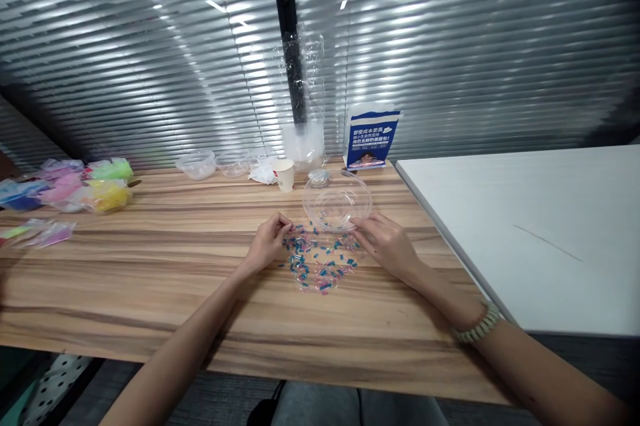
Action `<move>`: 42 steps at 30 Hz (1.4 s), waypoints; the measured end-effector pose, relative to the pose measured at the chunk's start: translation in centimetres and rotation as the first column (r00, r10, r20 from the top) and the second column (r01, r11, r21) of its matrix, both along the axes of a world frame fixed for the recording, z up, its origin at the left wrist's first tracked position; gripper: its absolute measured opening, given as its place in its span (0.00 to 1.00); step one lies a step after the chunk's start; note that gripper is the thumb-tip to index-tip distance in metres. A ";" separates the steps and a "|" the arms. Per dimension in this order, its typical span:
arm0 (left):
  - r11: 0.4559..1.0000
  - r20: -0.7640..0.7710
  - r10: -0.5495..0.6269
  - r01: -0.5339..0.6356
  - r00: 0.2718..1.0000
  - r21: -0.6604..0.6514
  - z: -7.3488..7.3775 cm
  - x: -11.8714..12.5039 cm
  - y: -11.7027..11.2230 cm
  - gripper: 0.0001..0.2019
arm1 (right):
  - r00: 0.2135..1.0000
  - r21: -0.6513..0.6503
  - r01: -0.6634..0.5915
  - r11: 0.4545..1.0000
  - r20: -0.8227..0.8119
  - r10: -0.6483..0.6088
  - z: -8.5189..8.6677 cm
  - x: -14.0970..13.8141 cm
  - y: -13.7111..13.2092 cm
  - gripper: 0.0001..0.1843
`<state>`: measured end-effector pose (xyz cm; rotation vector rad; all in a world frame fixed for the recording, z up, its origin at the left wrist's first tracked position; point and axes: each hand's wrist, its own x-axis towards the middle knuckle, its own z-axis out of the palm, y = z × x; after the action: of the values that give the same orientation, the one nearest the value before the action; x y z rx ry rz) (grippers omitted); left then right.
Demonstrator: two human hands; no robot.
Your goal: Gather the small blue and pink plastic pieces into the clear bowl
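Note:
Small blue and pink tube-like pieces (325, 266) lie scattered in a loose patch on the wooden table. At the patch's left edge is my left hand (269, 239), its thumb and fingers pinched together; whether a piece is between them is too small to see. My right hand (389, 245), with a beaded bracelet (479, 325) on its wrist, grips the near right rim of a clear round plastic bowl (338, 199). The bowl is at the far side of the patch, with a few pieces showing near its lower rim.
A paper cup (284, 175), clear containers (197, 165), crumpled white tissue (263, 171) and a blue printed bag (373, 139) stand along the back. Bags of coloured material (67, 189) lie at left. A white table (530, 213) with a thin stick adjoins at right.

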<state>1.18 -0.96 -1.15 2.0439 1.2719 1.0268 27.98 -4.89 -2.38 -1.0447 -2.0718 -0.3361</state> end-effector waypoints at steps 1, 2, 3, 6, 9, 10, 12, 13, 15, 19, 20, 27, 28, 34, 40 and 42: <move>1.000 0.052 0.006 -0.005 0.999 -0.023 -0.1 0.0 0.1 0.06 | 1.000 0.003 -0.002 1.000 0.005 0.002 0.1 0.0 -0.1 0.11; 0.999 0.105 0.013 -0.008 0.994 -0.045 -0.2 0.0 0.2 0.07 | 1.000 0.006 -0.003 1.000 0.012 0.003 0.1 -0.1 -0.1 0.11; 0.998 0.158 0.019 -0.009 0.987 -0.063 -0.3 0.0 0.4 0.08 | 1.000 0.012 -0.001 1.000 0.021 0.001 0.2 -0.1 -0.2 0.10; 0.995 0.291 0.053 -0.025 0.955 -0.099 -0.5 0.0 0.6 0.10 | 0.999 0.033 0.008 0.999 0.052 -0.010 0.3 -0.3 -0.3 0.10; 0.990 0.359 0.100 -0.059 0.928 -0.125 -0.4 0.0 0.6 0.12 | 0.997 0.039 0.010 0.999 0.078 -0.013 0.4 -0.4 -0.3 0.10; 0.989 0.366 0.109 -0.065 0.924 -0.130 -0.3 0.0 0.6 0.12 | 0.996 0.039 0.009 0.999 0.083 -0.013 0.4 -0.4 -0.3 0.10; 0.989 0.371 0.114 -0.070 0.922 -0.131 -0.1 0.0 0.4 0.12 | 0.996 0.041 0.005 0.999 0.092 -0.008 0.3 -0.4 -0.3 0.10; 0.989 0.373 0.118 -0.073 0.920 -0.132 0.0 0.0 0.3 0.12 | 0.995 0.043 0.000 0.999 0.096 -0.004 0.3 -0.4 -0.3 0.10; 0.986 0.380 0.135 -0.087 0.915 -0.140 0.2 0.1 0.2 0.13 | 0.995 0.044 -0.011 0.999 0.100 0.006 0.2 -0.4 -0.3 0.10; 0.982 0.377 0.161 -0.112 0.912 -0.149 0.2 0.0 0.2 0.14 | 0.995 0.025 -0.008 1.000 0.097 0.006 0.2 -0.4 -0.3 0.11; 0.983 0.375 0.163 -0.117 0.912 -0.143 0.2 0.0 0.2 0.14 | 0.995 0.024 -0.004 1.000 0.097 0.001 0.2 -0.4 -0.4 0.11; 0.983 0.397 0.176 -0.141 0.901 -0.116 0.0 -0.2 0.4 0.17 | 0.993 0.031 0.003 1.000 0.115 -0.007 0.2 -0.4 -0.4 0.10; 0.984 0.394 0.174 -0.140 0.903 -0.113 0.1 -0.2 0.4 0.17 | 0.993 0.028 0.005 1.000 0.119 -0.008 0.2 -0.4 -0.4 0.10; 0.986 0.398 0.167 -0.141 0.902 -0.094 0.5 0.2 -0.1 0.17 | 0.991 0.013 -0.004 1.000 0.133 0.002 0.1 -0.3 -0.4 0.11; 0.982 0.429 0.191 -0.170 0.883 -0.086 0.8 0.0 0.0 0.16 | 0.992 0.000 -0.009 1.000 0.126 0.009 0.1 -0.3 -0.4 0.11; 0.981 0.449 0.195 -0.170 0.872 -0.095 0.7 -0.1 0.1 0.16 | 0.993 0.009 -0.007 1.000 0.117 0.006 0.1 -0.3 -0.4 0.11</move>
<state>1.11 -0.91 -0.48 1.5310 1.2318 1.4427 27.68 -5.30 -2.32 -1.0337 -2.1746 -0.4122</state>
